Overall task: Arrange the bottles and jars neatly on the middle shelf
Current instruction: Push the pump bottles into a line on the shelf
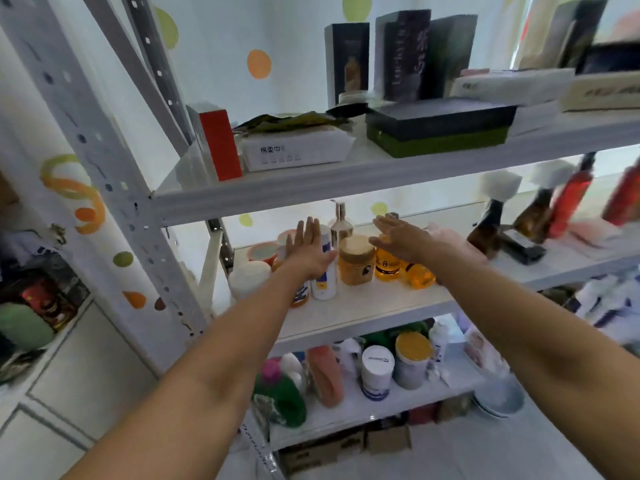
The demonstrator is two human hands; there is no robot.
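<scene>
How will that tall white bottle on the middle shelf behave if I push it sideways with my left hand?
The tall white bottle is narrow for its height, so a push near the top would probably tip it rather than slide it. The amber jar stands close on its right and may stop it or get knocked. The left hand, open and flat, looks better placed low.

Home storage — toiletry-stocked shelves (363,306)

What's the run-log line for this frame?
stage: bracketing cluster | left hand: open, flat, by white bottle | right hand: open, flat, over orange bottles | amber jar: between hands | held: nothing
</scene>
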